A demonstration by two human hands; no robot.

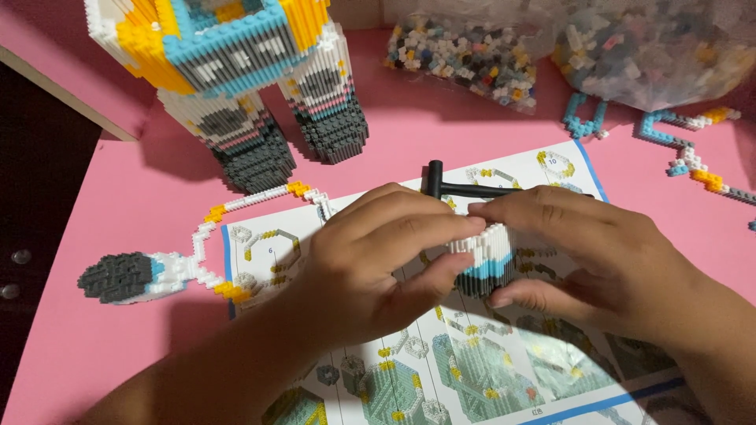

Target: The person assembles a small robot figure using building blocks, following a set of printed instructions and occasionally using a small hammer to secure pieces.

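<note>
1. Head view: both hands are meeting over the instruction sheet (409,370), which is lying on the pink surface (94,346).
2. The left hand (378,260) is curling in from the left, fingers and thumb closing narrowly on the left side of a small micro-block section (490,264), white on top with a blue band and dark grey base.
3. The right hand (591,260) is coming in from the right, fingers lying across the top of that section and the thumb pressing under its lower right edge, so both hands are gripping the same piece.
4. The block section is sitting just above the sheet, near its middle, between the two hands.
5. A black T-shaped tool (457,185) is lying on the sheet's upper edge, just behind the fingers.
6. A chain of white and yellow blocks (236,208) is looping left of the sheet, ending in a grey, white and blue block piece (130,275).
7. A tall block figure (236,71) is standing at the upper left on dark grey feet.
8. Two clear bags of loose blocks (472,55) are lying along the top, with blue, white and orange block strips (685,153) on the surface at the right.
</note>
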